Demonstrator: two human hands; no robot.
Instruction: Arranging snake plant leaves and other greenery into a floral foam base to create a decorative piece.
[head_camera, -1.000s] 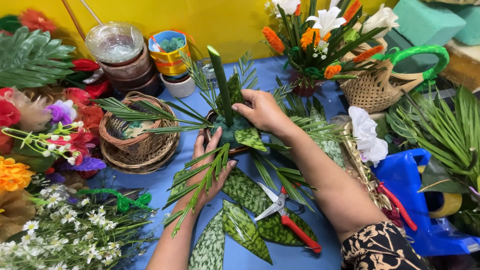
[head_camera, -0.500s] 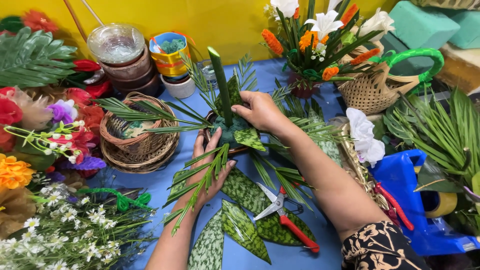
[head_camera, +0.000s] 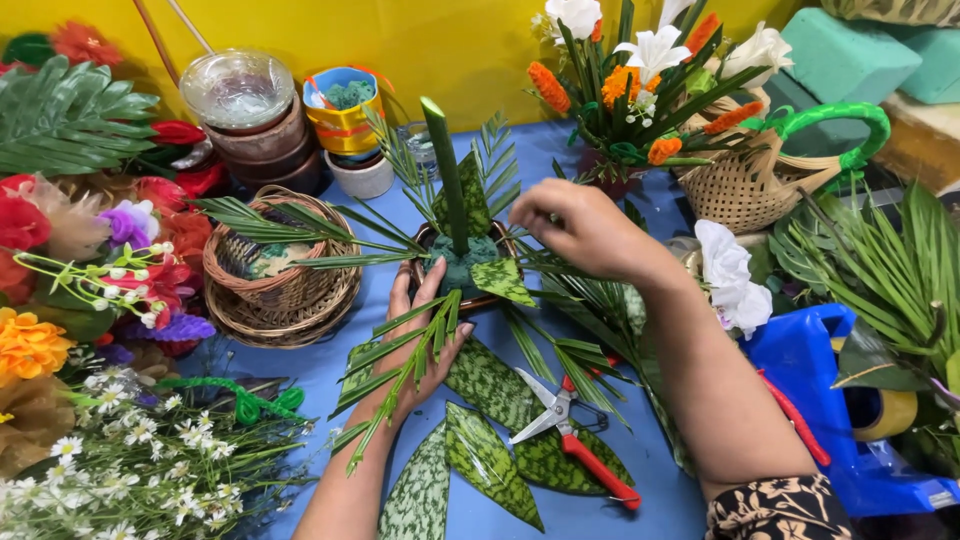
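A small brown bowl (head_camera: 495, 300) on the blue table holds dark green floral foam (head_camera: 462, 268). A thick green stalk (head_camera: 446, 170) stands upright in the foam, with palm fronds (head_camera: 300, 222) and a speckled leaf (head_camera: 501, 280) fanning out around it. My left hand (head_camera: 415, 345) lies flat against the bowl's near side, fingers spread, a palm frond across it. My right hand (head_camera: 580, 228) hovers just right of the stalk, fingers curled, nothing visible in it.
Red-handled scissors (head_camera: 575, 445) lie on several speckled leaves (head_camera: 480, 455) by my right forearm. A wicker basket (head_camera: 275, 300) sits left of the bowl. A flower-filled basket (head_camera: 750, 185), a blue plastic tool (head_camera: 850, 430), white daisies (head_camera: 120, 475) and stacked bowls (head_camera: 250, 120) ring the table.
My right hand has lifted off the foam and drawn back to the right. My left hand and the bowl have stayed put.
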